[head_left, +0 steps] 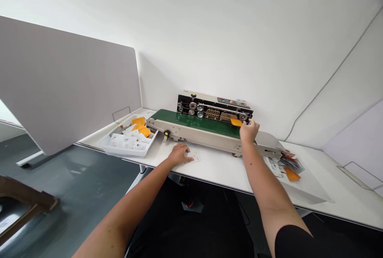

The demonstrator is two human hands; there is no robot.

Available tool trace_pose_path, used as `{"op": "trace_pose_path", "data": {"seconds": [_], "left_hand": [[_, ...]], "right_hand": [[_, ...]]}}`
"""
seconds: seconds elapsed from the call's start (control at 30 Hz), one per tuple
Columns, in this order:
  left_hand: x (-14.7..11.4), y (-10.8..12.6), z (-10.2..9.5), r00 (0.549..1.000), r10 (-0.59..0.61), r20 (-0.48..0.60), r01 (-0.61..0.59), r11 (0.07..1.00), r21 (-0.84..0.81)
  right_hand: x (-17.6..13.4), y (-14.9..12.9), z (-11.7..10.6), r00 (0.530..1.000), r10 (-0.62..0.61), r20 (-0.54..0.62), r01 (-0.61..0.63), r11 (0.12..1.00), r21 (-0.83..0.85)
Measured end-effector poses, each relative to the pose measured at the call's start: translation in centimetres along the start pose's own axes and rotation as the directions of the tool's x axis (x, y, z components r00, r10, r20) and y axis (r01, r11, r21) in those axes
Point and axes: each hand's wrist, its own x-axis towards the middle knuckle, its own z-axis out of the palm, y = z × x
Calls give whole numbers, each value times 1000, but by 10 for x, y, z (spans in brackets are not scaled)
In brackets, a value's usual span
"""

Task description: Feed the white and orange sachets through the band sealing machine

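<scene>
At the right end of a continuous band sealer (pixel 215 106), my right hand (pixel 249 131) reaches over the green conveyor belt (pixel 191 119). Its curled fingers pinch the right end of a small orange packet (pixel 235 122), whose upper edge is at the sealer's intake. My left hand (pixel 178 154) rests on the white table in front of the conveyor. Its thumb and bent fingers close over a small white printed packet (pixel 196 157) lying flat there; the hand hides part of this packet.
Left of the conveyor stands a translucent bin (pixel 128 152) with white and orange packets. A second bin (pixel 311 188) on the right holds more packets, including an orange one (pixel 291 174). A grey partition (pixel 68 86) stands at the left, and a wall rises behind the sealer.
</scene>
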Motion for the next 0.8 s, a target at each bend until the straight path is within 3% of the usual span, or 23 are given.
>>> {"op": "trace_pose_path", "data": {"seconds": [0.03, 0.07, 0.13, 0.2, 0.3, 0.4, 0.57, 0.67, 0.8], "left_hand": [[1, 0, -1, 1000, -22, 10, 22, 999, -29], [2, 0, -2, 999, -44, 17, 45, 998, -52], [3, -2, -3, 995, -93, 24, 95, 987, -126], [2, -5, -5, 992, -126, 21, 127, 952, -278], [-1, -10, -9, 994, -106, -18, 79, 830, -553], [-4, -13, -12, 998, -41, -45, 2, 768, -641], [-2, -16, -9, 991, 121, 58, -57, 771, -634], [-1, -17, -5, 993, 100, 55, -42, 771, -636], [0, -19, -3, 993, 89, 72, -15, 728, -685]], "right_hand": [[-25, -1, 4, 984, -176, -39, 174, 984, -43], [-54, 0, 10, 947, -321, 11, 321, 945, -61], [-115, 8, 24, 859, -445, 251, 457, 889, 14], [-169, 20, 41, 795, -392, 464, 405, 911, 75], [-221, 39, 64, 779, -169, 604, 162, 985, 66], [-238, 51, 77, 717, -34, 696, -49, 994, 99], [-233, 53, 81, 582, 4, 813, -202, 969, 139], [-229, 54, 79, 562, 22, 827, -279, 946, 165], [-228, 55, 78, 561, 39, 827, -283, 948, 147]]}}
